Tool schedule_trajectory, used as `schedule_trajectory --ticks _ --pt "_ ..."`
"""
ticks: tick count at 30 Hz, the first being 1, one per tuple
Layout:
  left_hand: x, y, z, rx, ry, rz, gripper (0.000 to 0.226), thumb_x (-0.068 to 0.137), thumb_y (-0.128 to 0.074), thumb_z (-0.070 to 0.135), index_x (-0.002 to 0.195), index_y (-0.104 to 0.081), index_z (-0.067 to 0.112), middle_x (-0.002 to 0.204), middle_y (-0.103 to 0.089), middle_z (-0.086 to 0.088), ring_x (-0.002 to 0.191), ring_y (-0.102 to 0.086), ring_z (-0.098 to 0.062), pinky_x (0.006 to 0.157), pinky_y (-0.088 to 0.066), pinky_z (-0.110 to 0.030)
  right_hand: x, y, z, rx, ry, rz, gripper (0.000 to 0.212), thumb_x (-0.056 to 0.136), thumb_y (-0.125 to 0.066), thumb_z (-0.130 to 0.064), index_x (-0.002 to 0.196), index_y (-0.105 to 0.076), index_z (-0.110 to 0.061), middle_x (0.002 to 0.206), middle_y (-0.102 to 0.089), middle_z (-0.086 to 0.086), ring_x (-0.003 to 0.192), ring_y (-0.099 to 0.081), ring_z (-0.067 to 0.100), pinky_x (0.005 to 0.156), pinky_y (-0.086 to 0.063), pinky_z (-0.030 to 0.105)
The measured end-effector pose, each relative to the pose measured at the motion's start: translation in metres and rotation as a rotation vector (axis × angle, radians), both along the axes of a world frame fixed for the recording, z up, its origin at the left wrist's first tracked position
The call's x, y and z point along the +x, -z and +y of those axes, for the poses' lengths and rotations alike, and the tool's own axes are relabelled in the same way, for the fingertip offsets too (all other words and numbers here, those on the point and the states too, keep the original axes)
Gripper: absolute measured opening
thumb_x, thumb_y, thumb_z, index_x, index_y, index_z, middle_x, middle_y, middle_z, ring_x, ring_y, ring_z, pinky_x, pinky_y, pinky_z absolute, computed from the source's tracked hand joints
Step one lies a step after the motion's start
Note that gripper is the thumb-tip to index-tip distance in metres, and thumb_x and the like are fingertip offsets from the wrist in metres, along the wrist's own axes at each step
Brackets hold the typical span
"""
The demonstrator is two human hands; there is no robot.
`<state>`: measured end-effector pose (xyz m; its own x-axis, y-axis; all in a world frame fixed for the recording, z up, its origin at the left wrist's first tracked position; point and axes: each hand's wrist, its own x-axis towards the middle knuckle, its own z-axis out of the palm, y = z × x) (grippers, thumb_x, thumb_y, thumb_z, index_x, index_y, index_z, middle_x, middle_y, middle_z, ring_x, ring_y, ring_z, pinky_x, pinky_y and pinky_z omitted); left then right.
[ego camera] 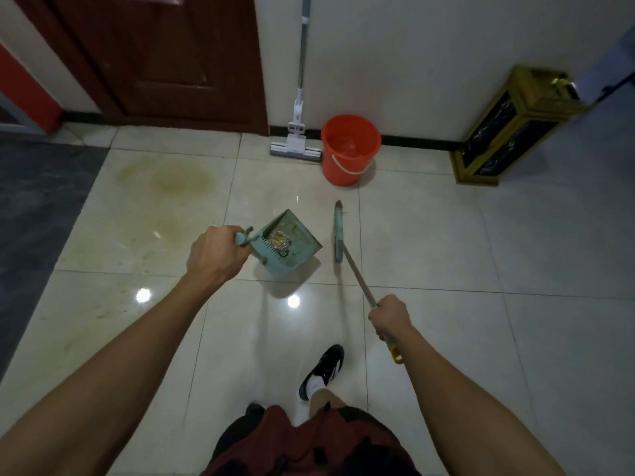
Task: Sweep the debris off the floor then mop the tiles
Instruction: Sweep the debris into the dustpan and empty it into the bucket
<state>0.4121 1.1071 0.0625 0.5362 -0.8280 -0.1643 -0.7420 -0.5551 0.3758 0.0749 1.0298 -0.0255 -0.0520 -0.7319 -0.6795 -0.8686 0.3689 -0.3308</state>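
My left hand (216, 255) grips the handle of a pale green dustpan (295, 250), which hangs above the white tiles with crumpled debris (280, 242) lying in it. My right hand (390, 317) holds the metal shaft of a broom whose green head (338, 231) is just right of the dustpan, close to the floor. A white sponge mop (297, 132) leans on the far wall. Beside it stands an orange bucket (348, 149). Yellowish stains (178, 180) mark the tiles at the left.
A dark wooden door (154, 56) is at the back left and a gold and black bin (508, 132) at the back right. A dark grey floor strip (37, 201) runs along the left. My black and white shoe (323, 371) is below the broom.
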Motion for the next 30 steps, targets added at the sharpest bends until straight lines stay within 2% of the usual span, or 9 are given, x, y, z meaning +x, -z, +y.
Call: schedule_trajectory --ticks 3,5,9,13,18,20,23,24,30 --pt "-0.014 -0.011 -0.045 -0.012 0.029 -0.021 0.016 0.084 -0.067 0.042 0.082 -0.072 0.026 0.065 -0.062 0.002 0.059 -0.059 -0.024 0.053 -0.048 -0.031 -0.011 -0.007 -0.036 -0.002 0.029 -0.005 0.014 0.09 -0.055 -0.005 0.103 -0.06 0.0 0.095 -0.064 0.018 0.072 -0.07 0.031 0.057 -0.062 0.039" --pt "-0.024 -0.018 -0.074 -0.02 0.036 -0.032 0.015 0.085 -0.067 0.04 0.081 -0.072 0.026 0.064 -0.062 0.002 0.059 -0.059 -0.023 0.054 -0.047 -0.031 -0.019 -0.012 -0.061 0.0 0.046 -0.016 0.015 0.09 -0.056 -0.004 0.105 -0.059 0.001 0.095 -0.064 0.019 0.073 -0.07 0.032 0.052 -0.059 0.034" --pt "-0.042 -0.032 -0.123 -0.049 0.056 -0.038 0.013 0.086 -0.069 0.037 0.079 -0.07 0.027 0.062 -0.058 0.009 0.056 -0.053 -0.013 0.05 -0.037 -0.027 -0.031 -0.021 -0.103 -0.016 0.063 -0.024 0.015 0.09 -0.058 -0.002 0.105 -0.059 0.001 0.096 -0.064 0.02 0.072 -0.069 0.033 0.047 -0.056 0.031" --pt "-0.054 -0.047 -0.163 -0.082 0.079 -0.057 0.013 0.087 -0.068 0.039 0.08 -0.069 0.028 0.061 -0.056 0.011 0.055 -0.052 -0.01 0.046 -0.032 -0.024 -0.04 -0.029 -0.137 -0.018 0.086 -0.021 0.013 0.091 -0.058 -0.002 0.104 -0.057 0.0 0.096 -0.063 0.018 0.073 -0.069 0.032 0.053 -0.061 0.036" --pt "-0.053 -0.068 -0.21 -0.123 0.101 -0.078 0.014 0.086 -0.068 0.041 0.082 -0.071 0.028 0.066 -0.062 0.005 0.063 -0.058 -0.022 0.055 -0.044 -0.03 -0.046 -0.035 -0.179 -0.043 0.12 -0.052 0.02 0.09 -0.063 -0.005 0.108 -0.059 0.001 0.104 -0.066 0.019 0.086 -0.07 0.034 0.066 -0.061 0.038" --pt "-0.047 -0.074 -0.229 -0.143 0.098 -0.082 0.014 0.085 -0.068 0.042 0.086 -0.072 0.029 0.067 -0.063 0.006 0.065 -0.058 -0.022 0.056 -0.044 -0.031 -0.043 -0.037 -0.197 -0.032 0.158 -0.083 0.02 0.09 -0.063 -0.004 0.107 -0.058 0.003 0.103 -0.066 0.022 0.081 -0.071 0.035 0.063 -0.061 0.039" --pt "-0.036 -0.082 -0.257 -0.177 0.096 -0.094 0.018 0.084 -0.071 0.042 0.097 -0.075 0.031 0.078 -0.07 0.001 0.072 -0.063 -0.027 0.062 -0.051 -0.034 -0.035 -0.039 -0.226 -0.024 0.211 -0.112 0.014 0.09 -0.06 0.001 0.101 -0.058 0.008 0.098 -0.067 0.027 0.051 -0.066 0.03 0.042 -0.051 0.03" --pt "-0.031 -0.085 -0.267 -0.19 0.092 -0.104 0.019 0.082 -0.071 0.042 0.098 -0.075 0.031 0.081 -0.071 -0.001 0.075 -0.064 -0.029 0.063 -0.05 -0.035 -0.031 -0.039 -0.236 -0.027 0.221 -0.117 0.011 0.09 -0.059 0.002 0.099 -0.058 0.009 0.096 -0.067 0.028 0.045 -0.063 0.028 0.039 -0.048 0.028" --pt "0.005 -0.096 -0.333 -0.247 0.107 -0.119 0.027 0.079 -0.069 0.045 0.101 -0.076 0.029 0.086 -0.072 -0.007 0.081 -0.066 -0.036 0.066 -0.054 -0.039 -0.002 -0.043 -0.298 -0.036 0.267 -0.131 0.011 0.091 -0.06 0.003 0.099 -0.057 0.011 0.094 -0.066 0.031 0.046 -0.062 0.029 0.043 -0.049 0.031"
